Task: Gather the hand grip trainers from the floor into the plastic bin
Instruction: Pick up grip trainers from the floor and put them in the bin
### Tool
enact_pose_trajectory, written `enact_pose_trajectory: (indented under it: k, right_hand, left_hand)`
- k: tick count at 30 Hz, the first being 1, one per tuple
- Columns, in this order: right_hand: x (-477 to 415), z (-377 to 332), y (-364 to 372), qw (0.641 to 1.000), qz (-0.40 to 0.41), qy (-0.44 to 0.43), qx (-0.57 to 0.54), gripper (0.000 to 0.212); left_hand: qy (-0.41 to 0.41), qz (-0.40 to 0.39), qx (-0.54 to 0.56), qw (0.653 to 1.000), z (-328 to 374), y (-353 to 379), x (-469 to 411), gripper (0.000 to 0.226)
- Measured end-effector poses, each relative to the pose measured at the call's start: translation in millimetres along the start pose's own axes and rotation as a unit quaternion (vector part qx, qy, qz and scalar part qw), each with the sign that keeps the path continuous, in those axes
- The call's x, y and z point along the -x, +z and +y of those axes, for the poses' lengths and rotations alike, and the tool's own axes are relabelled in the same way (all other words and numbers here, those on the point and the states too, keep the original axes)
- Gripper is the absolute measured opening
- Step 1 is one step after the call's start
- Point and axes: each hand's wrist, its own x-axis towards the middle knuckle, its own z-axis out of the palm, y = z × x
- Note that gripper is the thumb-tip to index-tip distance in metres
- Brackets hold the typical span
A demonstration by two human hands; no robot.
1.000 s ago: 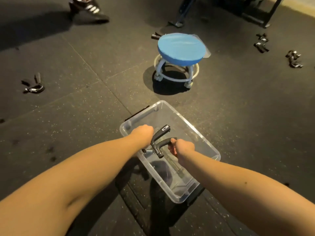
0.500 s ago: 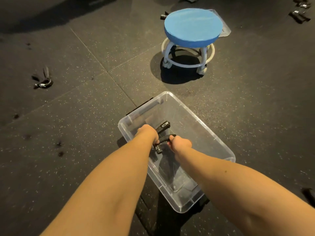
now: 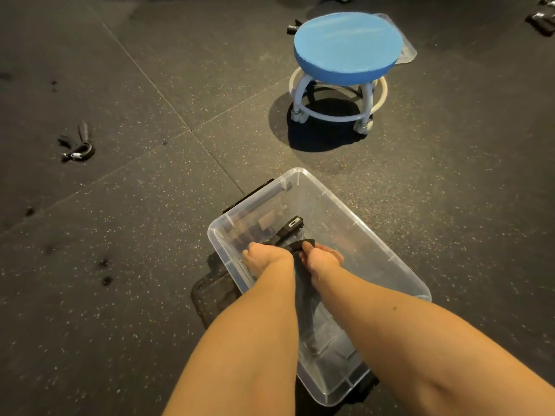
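A clear plastic bin sits on the dark rubber floor in front of me. Both my hands are inside it, holding one black hand grip trainer low in the bin. My left hand grips one handle and my right hand grips the other. Another grip trainer lies on the floor far to the left. One more trainer peeks out behind the stool, and another trainer lies at the top right edge.
A low blue-topped stool on castors stands beyond the bin, with a clear lid behind it. The bin's black latch juts out at its far left side. A black mat piece lies under the bin's left side.
Both hands have lowered the grip trainer deeper into the bin. My head has moved forward and down, so the bin and stool look closer.
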Motion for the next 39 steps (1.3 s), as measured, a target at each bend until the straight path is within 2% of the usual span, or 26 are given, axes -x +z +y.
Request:
enact_pose_trajectory:
  k: [2, 5, 8, 14, 16, 19, 22, 26, 30, 39]
  right_hand:
    - [-3.6, 2.6, 3.2, 1.000, -0.010, -0.013, -0.003, 0.005]
    - [-6.8, 5.8, 8.0, 0.999, -0.013, -0.029, -0.018, 0.018]
    - [-10.7, 8.4, 8.9, 0.998, -0.003, -0.028, -0.050, 0.023]
    - [-13.3, 12.0, 0.4, 0.997, -0.024, -0.064, -0.043, 0.026]
    - [-13.9, 14.3, -2.1, 0.996, -0.033, -0.078, -0.023, 0.034]
    - [-17.0, 15.3, -1.6, 0.996, -0.031, -0.067, -0.046, 0.045]
    - [-19.1, 13.4, -0.3, 0.996, -0.021, -0.037, -0.081, 0.047]
    - [-17.7, 12.1, -1.8, 0.996, -0.020, -0.024, -0.087, 0.043]
    - [-17.2, 12.2, -4.4, 0.998, -0.023, -0.027, -0.054, 0.037]
    - [-19.4, 15.6, -11.4, 0.994, -0.063, -0.065, 0.066, 0.043]
  left_hand:
    - [-0.006, 0.019, 0.039, 0.999, -1.4, 4.0, 4.2, 0.039]
    - [-0.027, 0.044, 0.097, 0.994, -5.2, 12.1, 10.6, 0.043]
    - [-0.035, 0.052, 0.146, 0.987, -9.0, 14.4, 19.4, 0.060]
    - [-0.061, 0.030, 0.098, 0.993, -10.4, 5.9, 35.5, 0.079]
    - [-0.057, 0.031, 0.061, 0.996, -9.2, 5.2, 38.7, 0.072]
    - [-0.049, 0.003, -0.004, 0.999, -6.0, 4.1, 40.8, 0.049]
    - [-0.044, -0.018, -0.030, 0.998, -8.7, 7.7, 40.8, 0.052]
    - [-0.095, -0.038, 0.075, 0.992, -7.5, 7.2, 48.2, 0.074]
    - [-0.219, -0.073, 0.200, 0.952, -12.2, 2.4, 63.1, 0.066]
    - [-0.160, -0.017, 0.260, 0.952, -36.5, 17.5, 60.9, 0.036]
